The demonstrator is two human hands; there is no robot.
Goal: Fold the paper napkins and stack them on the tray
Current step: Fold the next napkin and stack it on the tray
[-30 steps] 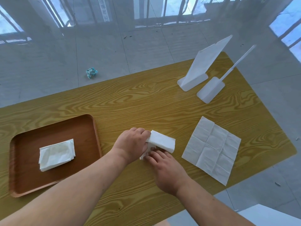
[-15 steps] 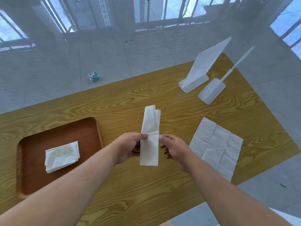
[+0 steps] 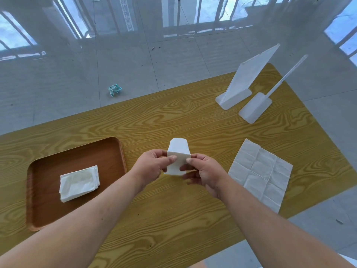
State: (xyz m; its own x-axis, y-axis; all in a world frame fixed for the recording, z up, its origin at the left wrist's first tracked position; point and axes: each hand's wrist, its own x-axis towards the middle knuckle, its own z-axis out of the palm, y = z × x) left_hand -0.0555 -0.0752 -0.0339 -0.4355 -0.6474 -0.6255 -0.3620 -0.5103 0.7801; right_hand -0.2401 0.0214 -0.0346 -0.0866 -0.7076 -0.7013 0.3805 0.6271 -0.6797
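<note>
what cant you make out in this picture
All in the head view:
- Held napkin: its lower part is covered by the left hand and right hand, so the fold count is unclear.
- Stack on the tray: seen from above, number of napkins cannot be told.
- Blue scrap: too small to identify.
- White thing, lower right: cut off by the edge.

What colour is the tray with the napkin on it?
Reddish brown, like wood. The tray shows best in the head view, the only one.
</note>
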